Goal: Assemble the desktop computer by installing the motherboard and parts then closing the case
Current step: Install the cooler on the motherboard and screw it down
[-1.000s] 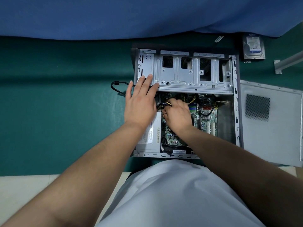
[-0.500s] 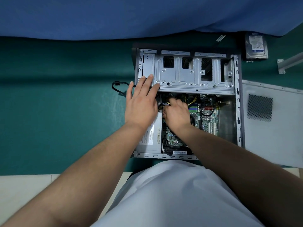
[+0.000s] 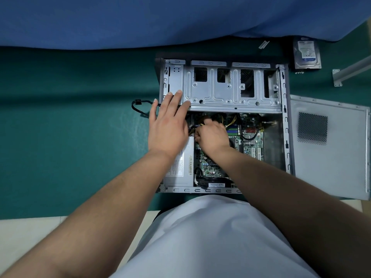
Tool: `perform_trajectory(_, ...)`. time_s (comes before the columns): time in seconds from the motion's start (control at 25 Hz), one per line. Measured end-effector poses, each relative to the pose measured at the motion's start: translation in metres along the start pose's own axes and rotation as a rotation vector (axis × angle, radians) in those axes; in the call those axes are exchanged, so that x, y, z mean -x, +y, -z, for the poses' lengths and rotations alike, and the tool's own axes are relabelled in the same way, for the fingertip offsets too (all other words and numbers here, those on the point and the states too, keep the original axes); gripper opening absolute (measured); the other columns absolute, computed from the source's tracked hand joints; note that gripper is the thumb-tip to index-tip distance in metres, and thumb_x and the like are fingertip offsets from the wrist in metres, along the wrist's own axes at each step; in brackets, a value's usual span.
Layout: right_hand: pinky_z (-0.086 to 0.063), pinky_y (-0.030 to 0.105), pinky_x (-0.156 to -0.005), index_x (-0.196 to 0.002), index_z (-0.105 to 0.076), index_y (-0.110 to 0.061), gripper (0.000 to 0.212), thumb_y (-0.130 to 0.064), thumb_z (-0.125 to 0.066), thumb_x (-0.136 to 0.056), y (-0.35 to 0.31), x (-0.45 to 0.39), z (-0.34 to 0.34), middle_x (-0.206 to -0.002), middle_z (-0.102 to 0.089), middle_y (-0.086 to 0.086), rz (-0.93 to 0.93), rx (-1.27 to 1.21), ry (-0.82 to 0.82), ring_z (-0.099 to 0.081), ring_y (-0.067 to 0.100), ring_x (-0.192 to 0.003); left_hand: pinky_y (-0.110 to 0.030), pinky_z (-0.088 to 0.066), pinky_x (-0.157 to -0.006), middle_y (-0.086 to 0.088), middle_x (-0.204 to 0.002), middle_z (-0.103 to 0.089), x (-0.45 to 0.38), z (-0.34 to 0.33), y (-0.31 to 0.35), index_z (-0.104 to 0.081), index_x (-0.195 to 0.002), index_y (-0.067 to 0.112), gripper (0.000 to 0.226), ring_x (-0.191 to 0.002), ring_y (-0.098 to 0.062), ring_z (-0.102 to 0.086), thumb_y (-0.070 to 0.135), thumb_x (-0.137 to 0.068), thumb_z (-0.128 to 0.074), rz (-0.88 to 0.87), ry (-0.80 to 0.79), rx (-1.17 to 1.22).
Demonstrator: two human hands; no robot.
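Note:
An open desktop case (image 3: 286,137) lies flat on a green mat, with its grey drive cage (image 3: 230,87) at the far end. The green motherboard (image 3: 251,141) sits inside, beside the silver power supply (image 3: 180,169). My left hand (image 3: 168,125) rests flat, fingers straight, on the case's left edge and the corner of the drive cage. My right hand (image 3: 212,137) is down inside the case with curled fingers, pinching a bundle of yellow and black power cables (image 3: 200,124) near the board's upper left. The connector itself is hidden under my fingers.
The case's side panel (image 3: 329,149) lies to the right of the case. A hard drive (image 3: 306,55) sits at the back right, a metal bracket (image 3: 349,75) beyond it. A black cable (image 3: 140,107) loops out on the left. Blue cloth (image 3: 140,21) covers the far edge.
My right hand has shifted slightly on the cables inside the case. My left hand stays pressed on the case edge.

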State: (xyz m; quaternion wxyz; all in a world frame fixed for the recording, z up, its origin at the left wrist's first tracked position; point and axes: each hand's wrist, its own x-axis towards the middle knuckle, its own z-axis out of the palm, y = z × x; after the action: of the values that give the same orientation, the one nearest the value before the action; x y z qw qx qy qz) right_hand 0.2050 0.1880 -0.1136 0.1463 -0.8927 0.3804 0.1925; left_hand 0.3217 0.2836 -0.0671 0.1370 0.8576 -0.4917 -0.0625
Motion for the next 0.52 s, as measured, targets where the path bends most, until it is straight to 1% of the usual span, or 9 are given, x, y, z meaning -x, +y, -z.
perform_trajectory(0.16, -0.039, 0.040, -0.096, -0.104, -0.073, -0.028, 0.019, -0.016, -0.066, -0.091, -0.001, 0.003, -0.002, -0.113, -0.054, 0.004, 0.008, 0.016, 0.014, -0.052, 0.030, -0.110, -0.048, -0.007, -0.127, 0.002, -0.166, -0.032, 0.000, 0.001, 0.000, -0.052, -0.145, 0.026, 0.049, -0.155, -0.021, -0.022, 0.016, -0.097, -0.051, 0.002, -0.012, -0.009)
perform_trajectory(0.28, -0.038, 0.041, -0.101, -0.114, -0.071, -0.028, 0.022, -0.023, -0.064, -0.094, 0.002, 0.005, 0.002, -0.120, -0.053, 0.005, 0.028, -0.009, -0.006, -0.049, 0.030, -0.117, -0.048, -0.006, -0.128, 0.002, -0.166, -0.032, -0.001, 0.001, 0.000, -0.051, -0.145, 0.026, 0.049, -0.155, -0.021, -0.022, 0.016, -0.097, -0.051, 0.002, -0.010, -0.010)
perform_trajectory(0.36, -0.036, 0.043, -0.111, -0.126, -0.067, -0.028, 0.029, -0.029, -0.061, -0.097, 0.008, 0.015, 0.004, -0.135, -0.050, 0.007, 0.062, -0.090, 0.016, -0.044, 0.030, -0.129, -0.048, -0.007, -0.127, 0.002, -0.165, -0.033, 0.000, 0.000, 0.000, -0.052, -0.144, 0.026, 0.049, -0.154, -0.021, -0.023, 0.016, -0.096, -0.051, -0.002, -0.003, -0.011)
perform_trajectory(0.44, -0.030, 0.046, -0.120, -0.136, -0.061, -0.029, 0.038, -0.030, -0.061, -0.098, 0.018, 0.033, 0.007, -0.150, -0.044, 0.005, 0.081, -0.227, 0.086, -0.036, 0.027, -0.142, -0.049, -0.008, -0.127, 0.001, -0.165, -0.033, -0.001, -0.001, -0.001, -0.052, -0.144, 0.026, 0.049, -0.154, -0.021, -0.023, 0.016, -0.096, -0.051, -0.009, 0.004, -0.010)
perform_trajectory(0.52, -0.030, 0.046, -0.121, -0.143, -0.055, -0.026, 0.045, -0.031, -0.061, -0.098, 0.031, 0.052, 0.009, -0.154, -0.042, -0.002, 0.058, -0.358, 0.130, -0.035, 0.021, -0.144, -0.049, -0.008, -0.127, 0.001, -0.165, -0.033, 0.000, -0.002, -0.001, -0.052, -0.144, 0.026, 0.049, -0.154, -0.022, -0.023, 0.016, -0.096, -0.051, -0.010, 0.009, -0.008)
